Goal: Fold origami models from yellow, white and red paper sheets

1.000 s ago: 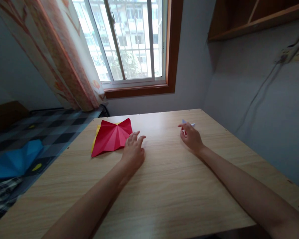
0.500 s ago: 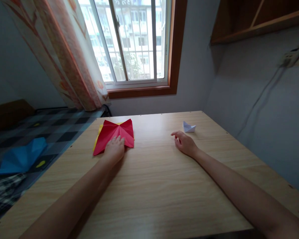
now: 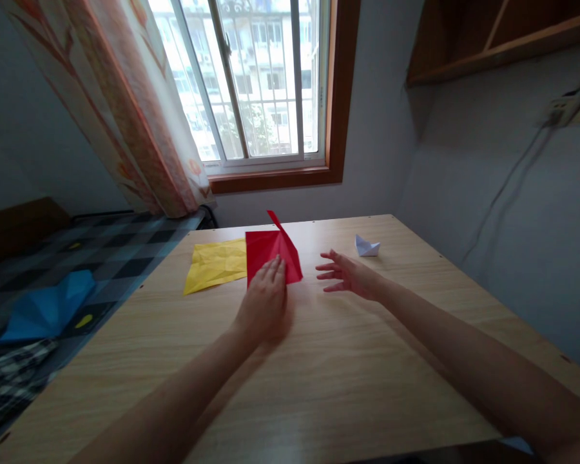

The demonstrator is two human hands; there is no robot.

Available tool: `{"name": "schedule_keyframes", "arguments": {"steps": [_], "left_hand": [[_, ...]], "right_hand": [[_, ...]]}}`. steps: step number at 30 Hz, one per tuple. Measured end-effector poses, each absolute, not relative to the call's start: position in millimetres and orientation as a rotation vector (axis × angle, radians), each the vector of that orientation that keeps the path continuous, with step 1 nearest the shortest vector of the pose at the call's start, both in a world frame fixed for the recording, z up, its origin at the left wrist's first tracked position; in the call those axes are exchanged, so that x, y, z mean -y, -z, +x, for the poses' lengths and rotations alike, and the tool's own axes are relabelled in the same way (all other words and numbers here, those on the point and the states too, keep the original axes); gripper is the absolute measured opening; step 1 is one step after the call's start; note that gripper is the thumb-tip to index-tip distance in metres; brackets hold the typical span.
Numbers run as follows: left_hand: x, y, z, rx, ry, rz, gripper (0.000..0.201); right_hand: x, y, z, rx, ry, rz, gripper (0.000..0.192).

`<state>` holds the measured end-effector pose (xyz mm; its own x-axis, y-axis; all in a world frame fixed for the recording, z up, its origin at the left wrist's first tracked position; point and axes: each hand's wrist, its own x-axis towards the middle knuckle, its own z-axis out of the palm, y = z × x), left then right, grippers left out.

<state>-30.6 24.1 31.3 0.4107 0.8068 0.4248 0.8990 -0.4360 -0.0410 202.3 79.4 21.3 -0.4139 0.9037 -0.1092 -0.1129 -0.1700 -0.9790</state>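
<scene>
A creased sheet of red paper (image 3: 262, 247) is in my left hand (image 3: 265, 293), its near edge gripped and one corner sticking up at the back. My thumb is hidden behind the fingers. My right hand (image 3: 348, 276) is held open over the table, fingers spread and pointing at the red paper, a short gap away from it. Left of the red paper, a creased sheet of yellow paper (image 3: 217, 263) lies flat on the table. Just beyond my right hand stands a small white folded paper boat (image 3: 367, 246).
The wooden table (image 3: 290, 386) reaches to the wall under the window. To the left is a bed with a checked cover (image 3: 125, 245), where a folded blue paper (image 3: 48, 306) lies. A wooden shelf (image 3: 502, 58) hangs at the upper right.
My left hand has carried the red paper rightward off the yellow sheet, which is now uncovered. My right hand has shifted slightly left and spread its fingers.
</scene>
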Motion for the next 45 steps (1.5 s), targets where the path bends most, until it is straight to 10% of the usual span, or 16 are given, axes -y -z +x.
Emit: {"name": "schedule_keyframes", "arguments": {"steps": [17, 23, 28, 45], "left_hand": [[-24, -7, -1, 1.559, 0.419, -2.748, 0.049], [-33, 15, -8, 1.595, 0.255, -2.815, 0.065], [-34, 17, -6, 1.565, 0.27, -2.828, 0.074], [-57, 19, -9, 1.405, 0.467, -2.814, 0.037]], "right_hand": [[-53, 18, 208, 1.334, -1.582, -0.94, 0.052], [-53, 23, 213, 1.813, -0.667, -1.314, 0.09], [-41, 17, 206, 2.225, 0.077, -1.287, 0.059], [-44, 14, 198, 2.494, 0.076, -1.433, 0.036]]}}
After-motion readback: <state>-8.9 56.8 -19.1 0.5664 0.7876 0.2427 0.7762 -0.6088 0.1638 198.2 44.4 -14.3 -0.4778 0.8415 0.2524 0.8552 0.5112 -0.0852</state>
